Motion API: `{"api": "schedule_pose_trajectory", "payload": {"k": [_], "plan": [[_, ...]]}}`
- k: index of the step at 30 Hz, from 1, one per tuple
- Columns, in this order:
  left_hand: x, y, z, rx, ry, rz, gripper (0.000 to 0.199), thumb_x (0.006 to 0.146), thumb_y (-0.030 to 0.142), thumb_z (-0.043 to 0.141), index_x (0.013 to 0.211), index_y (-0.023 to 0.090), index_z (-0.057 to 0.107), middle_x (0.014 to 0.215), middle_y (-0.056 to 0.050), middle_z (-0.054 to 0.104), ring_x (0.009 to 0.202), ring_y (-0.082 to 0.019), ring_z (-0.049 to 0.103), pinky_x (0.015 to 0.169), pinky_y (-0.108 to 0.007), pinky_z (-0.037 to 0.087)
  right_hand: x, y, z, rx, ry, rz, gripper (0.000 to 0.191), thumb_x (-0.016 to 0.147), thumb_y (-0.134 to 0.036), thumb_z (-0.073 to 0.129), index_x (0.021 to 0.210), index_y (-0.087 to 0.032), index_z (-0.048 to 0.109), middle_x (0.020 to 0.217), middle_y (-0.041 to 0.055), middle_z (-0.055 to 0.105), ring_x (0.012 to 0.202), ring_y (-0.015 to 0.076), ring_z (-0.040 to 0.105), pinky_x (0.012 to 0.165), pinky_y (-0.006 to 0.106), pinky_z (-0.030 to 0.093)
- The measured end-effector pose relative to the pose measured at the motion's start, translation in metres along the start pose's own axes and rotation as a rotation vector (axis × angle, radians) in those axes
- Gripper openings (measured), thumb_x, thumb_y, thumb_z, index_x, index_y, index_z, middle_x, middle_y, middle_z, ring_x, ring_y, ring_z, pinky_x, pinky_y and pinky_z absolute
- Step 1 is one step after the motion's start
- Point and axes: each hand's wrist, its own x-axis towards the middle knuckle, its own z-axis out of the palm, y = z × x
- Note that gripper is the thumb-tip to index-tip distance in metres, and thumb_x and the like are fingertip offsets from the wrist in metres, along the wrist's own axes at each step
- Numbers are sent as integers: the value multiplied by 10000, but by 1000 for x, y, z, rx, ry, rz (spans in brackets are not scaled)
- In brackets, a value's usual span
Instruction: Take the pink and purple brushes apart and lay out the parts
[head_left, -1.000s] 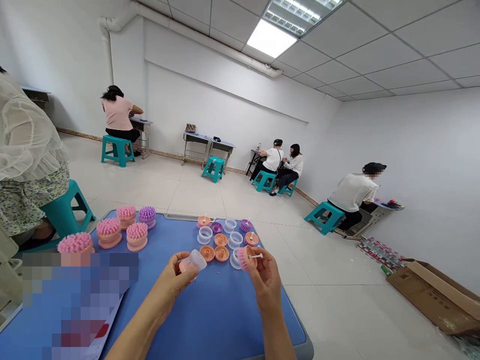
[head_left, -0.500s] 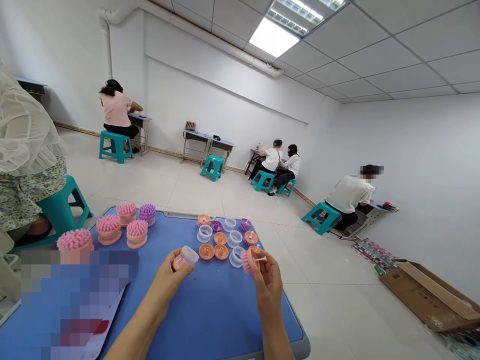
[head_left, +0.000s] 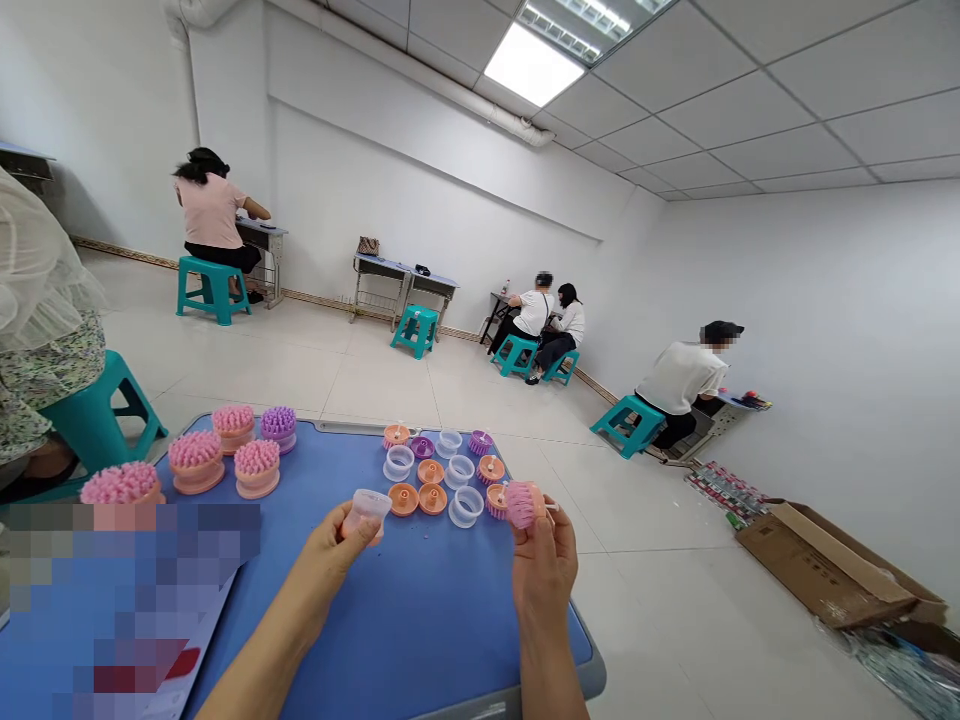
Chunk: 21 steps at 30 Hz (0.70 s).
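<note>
Over blue table (head_left: pixel 420 630): L hand (head_left: pixel 330 570), 11 o'clock, grasps clear plastic cup (head_left: pixel 367 512); R hand (head_left: pixel 544 570), 1 o'clock, grasps pink brush head (head_left: pixel 525 505).

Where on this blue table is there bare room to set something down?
The largest free patch of the blue table lies between the left hand and right hand, below the orange discs. A narrower strip runs between the pink brush heads and the transparent rings. Those rings and discs are crowded.
</note>
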Motion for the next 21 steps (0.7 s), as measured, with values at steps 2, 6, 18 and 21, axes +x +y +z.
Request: {"api": "schedule_pose_trajectory", "payload": {"k": [2, 6, 18, 21], "plan": [[-3, 3, 2, -30, -31, -27, 560, 545, 564, 693, 925, 159, 620, 856, -40, 632, 932, -221, 562, 912, -357, 413, 2, 0, 0, 33, 25, 4, 303, 706, -380, 639, 946, -227, 536, 1010, 19, 549, 920, 153, 564, 729, 285, 501], [-6, 6, 3, -9, -18, -60, 498, 581, 607, 640, 813, 166, 636, 830, -39, 621, 934, -220, 554, 893, -347, 428, 1, 2, -4, -80, 53, -48, 331, 703, -392, 630, 967, -222, 526, 1051, 34, 570, 971, 178, 568, 787, 328, 493], [-2, -6, 1, 225, -116, 8, 504, 611, 443, 643, 1023, 170, 544, 891, -27, 584, 841, -186, 537, 806, -322, 415, -5, 13, -42, -852, -69, 112, 538, 647, -466, 620, 1090, -183, 507, 1120, 100, 583, 1025, 249, 561, 908, 378, 424], [-4, -3, 2, 246, -170, -8, 504, 598, 394, 656, 1033, 168, 541, 927, -37, 600, 867, -191, 545, 801, -315, 425, -4, 15, -42, -879, -93, 121, 555, 658, -483, 601, 1112, -182, 496, 1145, 106, 573, 1052, 257, 551, 921, 385, 417]]}}
